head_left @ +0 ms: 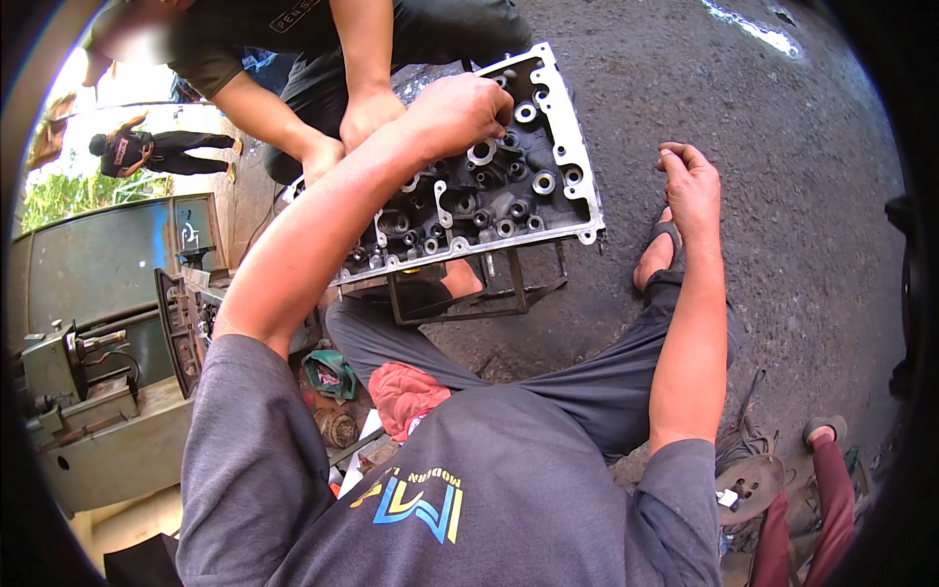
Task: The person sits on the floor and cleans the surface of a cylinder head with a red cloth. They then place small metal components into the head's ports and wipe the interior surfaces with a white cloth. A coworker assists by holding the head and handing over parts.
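A metal engine cylinder head (553, 108) with many bores and bolt holes rests on a dark metal frame stand (460, 315) in front of me. My left hand (460, 115) reaches over its far part. The fingers are curled down and closed at the inner cavity; whatever they grip is hidden beneath them. Away from the casting, my right hand (693, 191) hovers over the ground to the right. Its fingers are loosely bent and slightly apart, with nothing visible in them. A co-worker's two hands (370, 115) are at the far left side of the cylinder head, partly covered by my left forearm.
The co-worker crouches across from me. On the left stands a workshop machine (88, 391), with metal parts near it. A red cloth (406, 396) lies by my lap. Another person (161, 152) is in the left background. At lower right are a round metal disc (751, 486) and someone's legs.
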`<action>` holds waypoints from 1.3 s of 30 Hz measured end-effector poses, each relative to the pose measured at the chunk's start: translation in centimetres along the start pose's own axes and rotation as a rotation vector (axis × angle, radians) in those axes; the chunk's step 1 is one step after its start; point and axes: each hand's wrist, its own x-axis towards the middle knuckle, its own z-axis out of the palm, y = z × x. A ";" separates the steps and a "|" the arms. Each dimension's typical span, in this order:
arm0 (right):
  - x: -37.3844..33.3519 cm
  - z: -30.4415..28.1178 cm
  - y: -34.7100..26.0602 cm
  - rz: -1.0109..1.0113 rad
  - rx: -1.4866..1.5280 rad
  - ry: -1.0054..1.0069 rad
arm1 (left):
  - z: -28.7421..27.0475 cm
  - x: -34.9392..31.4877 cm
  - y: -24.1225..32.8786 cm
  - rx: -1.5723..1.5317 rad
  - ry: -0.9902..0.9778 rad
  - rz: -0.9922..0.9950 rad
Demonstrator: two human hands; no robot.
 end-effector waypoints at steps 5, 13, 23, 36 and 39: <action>-0.3 0.0 -0.6 -0.005 -0.028 0.007 | -0.2 1.4 -0.3 0.100 -0.110 0.025; -0.5 -0.1 -0.8 -0.005 -0.044 -0.009 | 0.0 1.8 -1.2 -0.071 -0.188 0.015; -0.6 0.0 -1.1 0.039 -0.098 -0.022 | -0.5 2.8 -0.8 -0.137 -0.240 0.078; -0.2 0.7 -0.1 0.002 -0.185 -0.039 | -0.1 3.5 -0.5 0.020 -0.189 0.118; -0.1 0.7 0.1 0.040 -0.205 -0.061 | 0.1 3.3 -0.5 0.011 -0.182 0.101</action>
